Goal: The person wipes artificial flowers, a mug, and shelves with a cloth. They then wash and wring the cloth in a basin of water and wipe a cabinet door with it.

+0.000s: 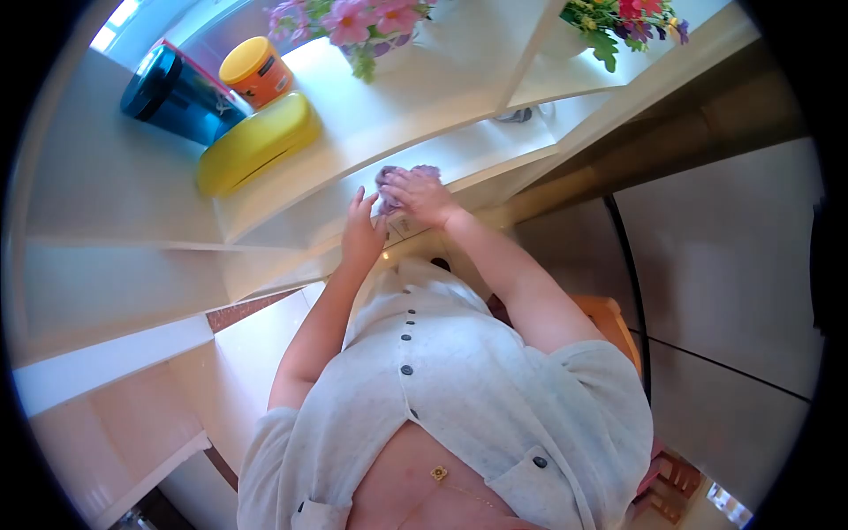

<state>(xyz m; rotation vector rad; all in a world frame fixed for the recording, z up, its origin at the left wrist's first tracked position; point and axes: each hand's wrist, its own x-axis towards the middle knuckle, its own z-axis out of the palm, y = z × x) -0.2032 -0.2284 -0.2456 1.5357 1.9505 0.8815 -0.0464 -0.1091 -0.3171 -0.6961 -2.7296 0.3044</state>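
Note:
A crumpled purple-grey cloth (387, 180) lies on the lower white shelf (340, 199), toward its front edge. My right hand (421, 198) is over it, fingers bent and pressing into the fabric. Part of the cloth shows past the fingertips and between the two hands. Just to the left, my left hand (363, 231) is held up with thumb and fingers apart, close to the cloth's edge; whether it touches the cloth I cannot tell.
Above, the upper shelf carries a yellow case (259, 144), a dark blue tumbler (183, 95), an orange-yellow tub (256, 71) and potted pink flowers (371, 22). More flowers (623, 22) stand right of a divider. A small grey item (514, 115) lies deeper in the lower shelf.

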